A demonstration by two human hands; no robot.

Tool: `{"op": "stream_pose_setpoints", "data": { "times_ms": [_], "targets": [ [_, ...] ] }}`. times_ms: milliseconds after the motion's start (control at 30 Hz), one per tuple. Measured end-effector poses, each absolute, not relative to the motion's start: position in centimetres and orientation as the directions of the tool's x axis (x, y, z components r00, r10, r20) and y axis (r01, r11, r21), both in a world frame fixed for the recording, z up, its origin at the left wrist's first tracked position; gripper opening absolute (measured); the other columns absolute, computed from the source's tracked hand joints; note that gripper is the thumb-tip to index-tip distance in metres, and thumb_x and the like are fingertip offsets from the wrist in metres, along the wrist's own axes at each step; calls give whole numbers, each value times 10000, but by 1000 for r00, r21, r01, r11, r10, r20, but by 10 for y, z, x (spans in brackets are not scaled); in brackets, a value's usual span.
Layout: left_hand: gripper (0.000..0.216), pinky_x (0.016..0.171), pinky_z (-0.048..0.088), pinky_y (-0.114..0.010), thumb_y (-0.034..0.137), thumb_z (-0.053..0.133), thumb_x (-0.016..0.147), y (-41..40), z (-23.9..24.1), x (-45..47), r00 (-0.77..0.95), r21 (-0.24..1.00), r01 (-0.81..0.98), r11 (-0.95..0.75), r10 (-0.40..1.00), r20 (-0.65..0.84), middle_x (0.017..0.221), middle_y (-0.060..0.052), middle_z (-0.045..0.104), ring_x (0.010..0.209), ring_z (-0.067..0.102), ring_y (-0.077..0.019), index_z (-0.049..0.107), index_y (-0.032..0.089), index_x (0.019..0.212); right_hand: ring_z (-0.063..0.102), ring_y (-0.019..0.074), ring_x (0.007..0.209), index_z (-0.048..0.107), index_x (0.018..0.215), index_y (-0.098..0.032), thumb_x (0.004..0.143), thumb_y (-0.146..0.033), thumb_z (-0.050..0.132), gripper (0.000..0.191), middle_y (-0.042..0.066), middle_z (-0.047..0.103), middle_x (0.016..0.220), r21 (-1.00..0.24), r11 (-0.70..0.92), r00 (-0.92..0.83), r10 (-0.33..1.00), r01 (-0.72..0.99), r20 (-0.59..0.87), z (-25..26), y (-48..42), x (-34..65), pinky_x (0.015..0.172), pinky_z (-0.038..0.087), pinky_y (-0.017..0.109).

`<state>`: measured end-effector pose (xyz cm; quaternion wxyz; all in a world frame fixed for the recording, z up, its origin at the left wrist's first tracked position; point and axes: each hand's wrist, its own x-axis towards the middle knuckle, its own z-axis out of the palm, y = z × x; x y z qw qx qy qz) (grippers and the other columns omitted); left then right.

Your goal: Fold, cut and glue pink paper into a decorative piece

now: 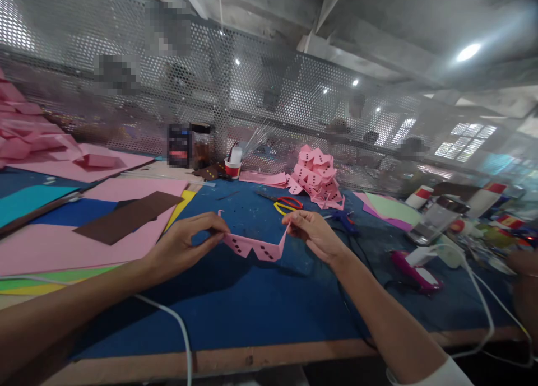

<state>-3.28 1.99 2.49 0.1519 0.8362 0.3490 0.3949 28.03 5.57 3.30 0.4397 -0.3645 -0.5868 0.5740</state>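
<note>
Between my two hands hangs a folded pink paper cutout, shaped like glasses, with small dark squares on its front. My left hand pinches its left end between thumb and fingers. At the other end, my right hand pinches the folded side strip. The cutout is held above the blue table. Behind it lie scissors with red and yellow handles. A pile of similar pink cutouts with dark squares stands farther back.
Coloured paper sheets cover the left side. A blue glue gun and a magenta glue gun lie to the right, with cables near the front edge. A red-and-white cup stands by the perforated screen. Pink folded pieces are heaped far left.
</note>
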Motion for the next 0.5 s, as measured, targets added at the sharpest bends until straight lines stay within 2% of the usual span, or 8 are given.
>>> {"op": "stream_pose_setpoints", "data": {
  "times_ms": [300, 500],
  "targets": [
    [128, 884, 504, -284, 195, 538, 969, 19, 23, -32, 488, 459, 450, -766, 641, 592, 974, -48, 695, 938, 653, -168, 662, 189, 1000, 525, 80, 574, 746, 806, -168, 825, -531, 747, 364, -8, 611, 635, -994, 110, -326, 939, -24, 111, 36, 50, 274, 578, 399, 207],
    [130, 878, 504, -282, 172, 527, 973, 18, 23, -32, 511, 451, 448, -772, 635, 579, 989, -51, 688, 954, 646, -163, 650, 198, 1005, 511, 99, 553, 739, 800, -175, 816, -563, 738, 389, -8, 604, 606, -990, 141, -330, 935, 16, 128, 37, 49, 273, 569, 382, 240]
  ]
}}
